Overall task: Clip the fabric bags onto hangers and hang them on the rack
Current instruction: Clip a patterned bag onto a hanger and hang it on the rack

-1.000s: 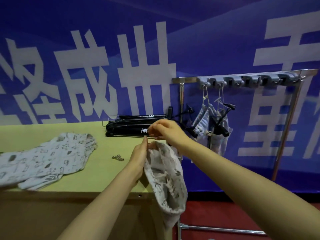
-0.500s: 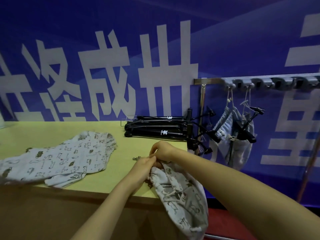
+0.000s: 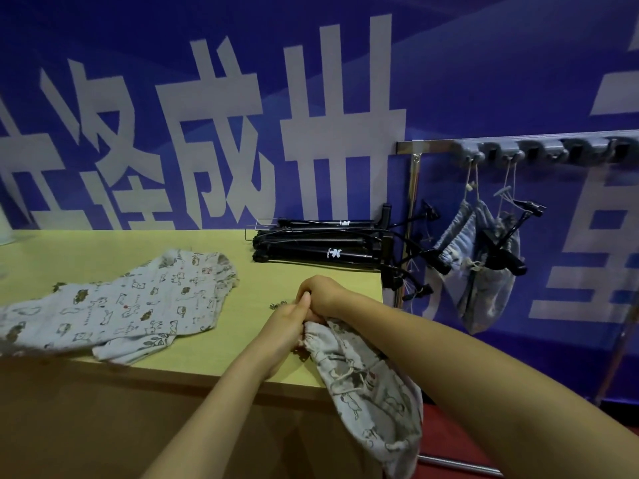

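Observation:
A printed fabric bag (image 3: 366,392) droops over the front right corner of the yellow table (image 3: 114,247). My left hand (image 3: 287,326) and my right hand (image 3: 320,295) are pressed together at the bag's gathered mouth, both gripping it just above the tabletop. Several more printed bags (image 3: 138,302) lie flat on the table to the left. A stack of black clip hangers (image 3: 321,245) lies at the table's back right. On the metal rack (image 3: 428,145) to the right, two bags (image 3: 480,264) hang with black clip hangers.
A small dark metal piece (image 3: 278,304) lies on the table just left of my hands. The rack's bar carries a row of grey hooks (image 3: 539,152). A blue banner with large white characters covers the wall behind. Red floor shows at the lower right.
My hands have come down from near the hanger stack to just above the tabletop, still holding the bag's mouth. The view has swung left, so the rack sits further right.

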A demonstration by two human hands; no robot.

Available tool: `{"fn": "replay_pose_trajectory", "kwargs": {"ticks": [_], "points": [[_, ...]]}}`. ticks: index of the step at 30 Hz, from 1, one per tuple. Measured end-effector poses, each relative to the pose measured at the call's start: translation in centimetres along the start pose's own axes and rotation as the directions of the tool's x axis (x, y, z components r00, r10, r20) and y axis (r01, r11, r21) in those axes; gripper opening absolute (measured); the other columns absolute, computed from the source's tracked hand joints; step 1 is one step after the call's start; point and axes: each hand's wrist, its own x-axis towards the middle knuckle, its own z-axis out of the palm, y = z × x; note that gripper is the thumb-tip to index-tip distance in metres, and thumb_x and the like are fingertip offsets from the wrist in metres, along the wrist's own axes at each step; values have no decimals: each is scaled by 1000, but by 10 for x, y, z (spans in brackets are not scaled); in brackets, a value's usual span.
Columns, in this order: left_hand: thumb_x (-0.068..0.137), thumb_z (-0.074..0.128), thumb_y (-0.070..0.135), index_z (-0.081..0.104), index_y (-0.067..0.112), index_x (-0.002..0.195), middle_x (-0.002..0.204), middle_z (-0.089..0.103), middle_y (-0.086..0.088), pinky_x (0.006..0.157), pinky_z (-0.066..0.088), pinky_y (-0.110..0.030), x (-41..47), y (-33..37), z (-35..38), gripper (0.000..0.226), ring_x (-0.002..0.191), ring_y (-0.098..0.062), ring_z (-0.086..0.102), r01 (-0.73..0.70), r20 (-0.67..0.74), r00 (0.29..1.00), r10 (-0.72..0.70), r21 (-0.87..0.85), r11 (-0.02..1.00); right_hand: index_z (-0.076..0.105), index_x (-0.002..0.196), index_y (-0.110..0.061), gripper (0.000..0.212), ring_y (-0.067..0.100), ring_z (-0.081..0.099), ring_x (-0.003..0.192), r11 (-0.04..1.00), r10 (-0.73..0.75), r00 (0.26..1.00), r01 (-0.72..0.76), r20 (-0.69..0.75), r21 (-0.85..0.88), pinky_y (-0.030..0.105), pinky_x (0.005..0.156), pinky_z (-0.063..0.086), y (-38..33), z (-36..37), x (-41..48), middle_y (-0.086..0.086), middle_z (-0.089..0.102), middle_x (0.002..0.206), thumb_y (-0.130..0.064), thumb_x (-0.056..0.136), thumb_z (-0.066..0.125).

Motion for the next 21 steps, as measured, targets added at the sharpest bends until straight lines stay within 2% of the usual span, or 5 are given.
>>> {"fn": "replay_pose_trajectory", "kwargs": {"ticks": [3, 10, 13, 17, 21], "points": [[100, 30, 41, 66, 13, 81, 58, 62, 8, 60, 42, -25, -3, 2, 1, 49, 63, -10, 56, -11, -33, 999, 11, 2, 1000, 68, 105, 0, 29, 34, 62, 102, 1000, 11, 999, -10, 33, -25, 38, 84, 51, -3, -1, 3, 19, 68, 109, 2, 79, 55], [99, 32, 42, 65, 17, 70, 76, 71, -7, 74, 46, -30, 1, 0, 0, 51, 77, -19, 64, -20, -38, 999, 18, -54, 998, 67, 106, -2, 28, 33, 62, 101, 1000, 20, 1000, -20, 16, 2, 41, 87, 52, -2, 0, 6, 17, 68, 110, -1, 82, 53], [100, 30, 41, 65, 14, 77, 93, 66, -14, 62, 42, -27, -1, 5, 0, 50, 69, -16, 60, -32, -66, 997, 29, -43, 999, 67, 105, -4, 27, 31, 63, 100, 1000, 27, 1000, -26, -11, 14, 41, 86, 52, -3, -1, 7, 15, 68, 108, -3, 82, 54], [100, 30, 40, 64, 8, 77, 97, 61, -29, 56, 37, -24, -3, 4, 1, 52, 82, -24, 61, -33, -67, 997, 32, -13, 999, 69, 101, -3, 23, 30, 64, 93, 999, 47, 999, -47, -25, 20, 38, 83, 53, 0, 2, 9, 15, 70, 104, -6, 81, 58], [99, 30, 45, 68, 6, 85, 84, 72, -10, 70, 46, -29, 1, -3, 1, 56, 84, -22, 64, -2, -40, 999, 1, -27, 1000, 70, 98, 2, 25, 24, 58, 75, 992, 104, 994, -101, -45, 70, 35, 71, 50, 3, 6, 7, 20, 71, 99, -9, 79, 58]]}}
